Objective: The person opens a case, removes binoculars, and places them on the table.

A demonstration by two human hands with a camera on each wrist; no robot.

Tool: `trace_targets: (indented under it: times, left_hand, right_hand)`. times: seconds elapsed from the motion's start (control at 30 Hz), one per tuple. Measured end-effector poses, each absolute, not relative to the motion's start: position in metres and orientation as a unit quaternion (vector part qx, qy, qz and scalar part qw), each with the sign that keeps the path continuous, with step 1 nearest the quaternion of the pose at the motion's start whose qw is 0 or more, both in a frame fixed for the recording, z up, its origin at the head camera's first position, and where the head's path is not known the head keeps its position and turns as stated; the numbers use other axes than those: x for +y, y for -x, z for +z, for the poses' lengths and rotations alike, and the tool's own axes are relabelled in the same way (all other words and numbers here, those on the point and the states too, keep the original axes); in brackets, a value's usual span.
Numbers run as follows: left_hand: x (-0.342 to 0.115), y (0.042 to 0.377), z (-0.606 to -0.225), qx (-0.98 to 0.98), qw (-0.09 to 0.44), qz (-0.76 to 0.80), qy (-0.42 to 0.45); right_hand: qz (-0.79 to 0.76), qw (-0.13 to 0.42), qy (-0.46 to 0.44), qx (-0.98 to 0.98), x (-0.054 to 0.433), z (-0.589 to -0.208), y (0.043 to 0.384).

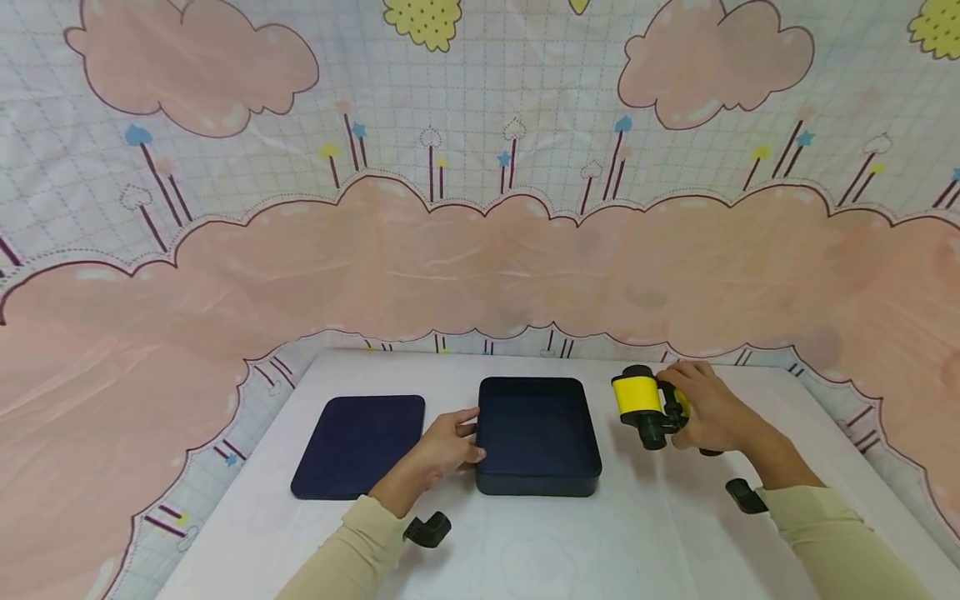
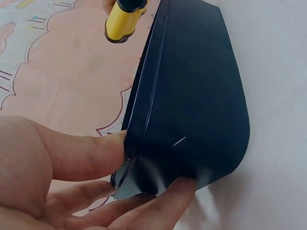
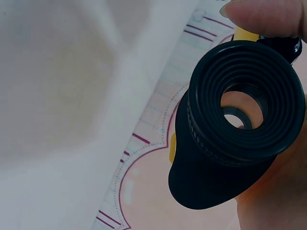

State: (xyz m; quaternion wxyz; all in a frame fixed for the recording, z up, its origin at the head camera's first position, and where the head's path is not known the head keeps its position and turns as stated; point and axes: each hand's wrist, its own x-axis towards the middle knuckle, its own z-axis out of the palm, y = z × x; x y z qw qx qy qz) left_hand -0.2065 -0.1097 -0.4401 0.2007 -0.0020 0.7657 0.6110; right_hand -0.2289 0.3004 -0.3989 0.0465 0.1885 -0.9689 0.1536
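A dark navy, open-topped box (image 1: 538, 485) stands on the white table in the head view, its inside bare. At its left side, my left hand (image 1: 441, 450) holds the edge; the left wrist view has the thumb (image 2: 91, 155) at the rim and fingers against the wall near a corner. Yellow-and-black binoculars (image 1: 637, 395) are gripped in my right hand (image 1: 712, 408), above the table to the right of the box. One black eyepiece (image 3: 199, 110) fills much of the right wrist view, hiding most of the fingers.
Left of the box lies a flat navy lid-like panel (image 1: 363, 446) with rounded corners. The white table (image 1: 570, 550) ends at a cloud-patterned cloth (image 1: 480, 275) behind it. A small black device sits at each wrist, near the beige sleeves (image 1: 352, 542).
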Motion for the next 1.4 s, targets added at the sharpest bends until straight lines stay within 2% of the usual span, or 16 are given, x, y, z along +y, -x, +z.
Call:
trace_targets:
  times: [1.4]
  left_hand:
    - [-0.11,0.21,-0.44,0.762,0.203,0.615,0.01]
  right_hand:
    - [0.16,0.038,-0.187,-0.968,0.304,-0.431,0.229]
